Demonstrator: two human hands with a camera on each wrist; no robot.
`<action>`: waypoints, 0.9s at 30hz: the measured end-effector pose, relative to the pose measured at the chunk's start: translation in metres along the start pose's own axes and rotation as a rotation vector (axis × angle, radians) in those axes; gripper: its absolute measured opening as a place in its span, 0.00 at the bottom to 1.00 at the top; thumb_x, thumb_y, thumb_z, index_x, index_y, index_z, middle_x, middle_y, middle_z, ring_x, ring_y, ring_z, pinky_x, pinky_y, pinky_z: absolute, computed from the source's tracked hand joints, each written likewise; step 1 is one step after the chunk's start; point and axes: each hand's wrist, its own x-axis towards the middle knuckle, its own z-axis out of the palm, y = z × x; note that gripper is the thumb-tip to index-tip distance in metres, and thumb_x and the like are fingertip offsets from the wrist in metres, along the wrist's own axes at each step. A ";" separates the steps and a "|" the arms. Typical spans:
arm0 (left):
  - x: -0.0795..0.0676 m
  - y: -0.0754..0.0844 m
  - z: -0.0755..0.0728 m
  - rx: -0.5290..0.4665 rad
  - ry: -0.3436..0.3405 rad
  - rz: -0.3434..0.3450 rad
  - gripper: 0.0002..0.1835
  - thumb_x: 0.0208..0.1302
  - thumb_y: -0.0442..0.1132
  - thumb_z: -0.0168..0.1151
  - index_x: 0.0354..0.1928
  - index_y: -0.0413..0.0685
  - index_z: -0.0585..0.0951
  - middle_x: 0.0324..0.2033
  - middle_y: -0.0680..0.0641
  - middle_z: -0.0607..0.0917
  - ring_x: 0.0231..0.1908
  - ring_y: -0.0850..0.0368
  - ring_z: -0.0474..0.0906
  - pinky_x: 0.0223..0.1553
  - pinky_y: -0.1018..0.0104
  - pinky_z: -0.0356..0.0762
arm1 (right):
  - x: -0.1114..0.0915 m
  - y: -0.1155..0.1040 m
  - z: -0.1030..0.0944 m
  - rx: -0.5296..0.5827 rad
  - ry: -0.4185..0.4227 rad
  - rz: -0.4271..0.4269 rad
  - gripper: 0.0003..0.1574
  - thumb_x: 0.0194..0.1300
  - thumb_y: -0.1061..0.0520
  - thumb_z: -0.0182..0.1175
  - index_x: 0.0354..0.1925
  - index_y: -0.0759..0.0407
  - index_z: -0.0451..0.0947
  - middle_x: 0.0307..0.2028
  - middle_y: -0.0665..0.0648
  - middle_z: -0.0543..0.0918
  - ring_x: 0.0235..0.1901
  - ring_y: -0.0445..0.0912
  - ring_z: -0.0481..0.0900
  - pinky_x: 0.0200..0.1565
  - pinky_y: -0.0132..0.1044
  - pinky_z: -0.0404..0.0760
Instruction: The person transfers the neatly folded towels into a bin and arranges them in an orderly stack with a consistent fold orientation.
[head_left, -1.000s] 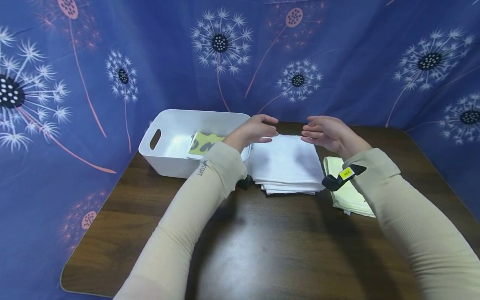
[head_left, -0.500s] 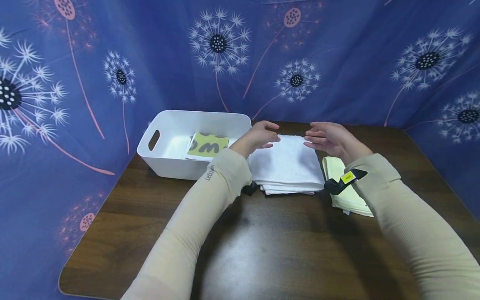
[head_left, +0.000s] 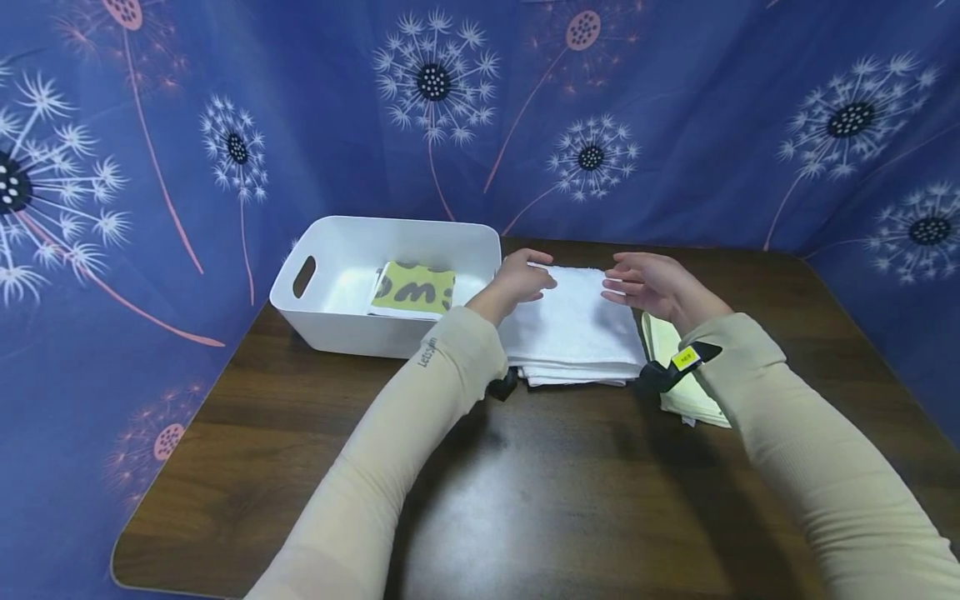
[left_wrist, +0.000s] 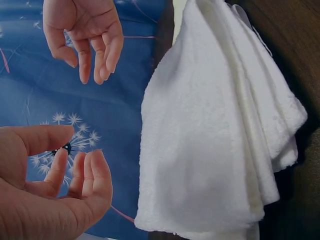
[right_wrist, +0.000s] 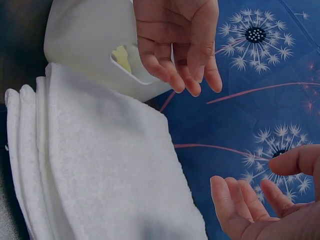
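A stack of folded white towels (head_left: pixel 573 325) lies on the table, its layered edges facing the near side. Over its left far corner hovers my left hand (head_left: pixel 519 282), fingers loosely bent and holding nothing. My right hand (head_left: pixel 654 286) is above the right far corner, its fingers likewise relaxed around nothing. The palms face each other across the stack. In the left wrist view, the white towels (left_wrist: pixel 195 130) stand apart from both hands. The right wrist view also shows a gap between my right hand (right_wrist: pixel 270 200) and the towels (right_wrist: pixel 115 155).
Left of the stack stands a white plastic bin (head_left: pixel 337 329) with handle holes. Inside it lies a folded green-and-grey patterned cloth (head_left: pixel 414 287). A pale yellow folded cloth (head_left: pixel 686 392) sits to the right, partly behind the right wrist. A blue dandelion-print curtain (head_left: pixel 510 108) hangs behind the table.
Both hands have come down slightly toward the towel stack. The left hand has also shifted a little right against the bin, uncovering more of the patterned cloth. Towels and bin stay put.
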 end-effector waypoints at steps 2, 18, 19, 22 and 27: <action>0.001 -0.002 0.002 -0.006 0.016 0.003 0.22 0.57 0.26 0.61 0.55 0.43 0.74 0.49 0.42 0.75 0.50 0.51 0.73 0.45 0.64 0.76 | 0.001 0.002 -0.002 0.005 -0.006 0.003 0.36 0.72 0.57 0.42 0.72 0.56 0.42 0.61 0.62 0.57 0.65 0.55 0.55 0.57 0.43 0.67; -0.005 -0.021 0.011 0.411 0.077 0.101 0.23 0.57 0.32 0.58 0.57 0.47 0.72 0.51 0.44 0.76 0.48 0.52 0.72 0.44 0.65 0.72 | 0.007 0.020 -0.022 0.014 0.033 0.053 0.37 0.71 0.57 0.43 0.72 0.56 0.41 0.56 0.62 0.61 0.59 0.53 0.62 0.55 0.43 0.70; -0.006 -0.023 0.012 0.416 0.084 0.095 0.24 0.57 0.32 0.58 0.58 0.47 0.71 0.50 0.44 0.75 0.47 0.52 0.72 0.44 0.64 0.72 | 0.007 0.021 -0.024 0.010 0.035 0.055 0.37 0.71 0.57 0.43 0.73 0.56 0.41 0.56 0.62 0.61 0.60 0.53 0.61 0.54 0.42 0.70; -0.006 -0.026 0.013 0.434 0.121 0.092 0.25 0.57 0.32 0.58 0.59 0.46 0.70 0.49 0.42 0.73 0.45 0.52 0.70 0.44 0.65 0.71 | 0.008 0.025 -0.029 -0.003 0.046 0.066 0.38 0.71 0.57 0.44 0.73 0.55 0.41 0.57 0.62 0.61 0.59 0.53 0.63 0.54 0.41 0.71; -0.005 -0.035 0.016 0.456 0.168 0.074 0.27 0.56 0.33 0.58 0.61 0.45 0.69 0.56 0.38 0.67 0.50 0.50 0.67 0.48 0.65 0.69 | 0.009 0.030 -0.038 -0.007 0.066 0.079 0.38 0.71 0.57 0.45 0.72 0.56 0.42 0.52 0.61 0.63 0.48 0.48 0.72 0.54 0.40 0.71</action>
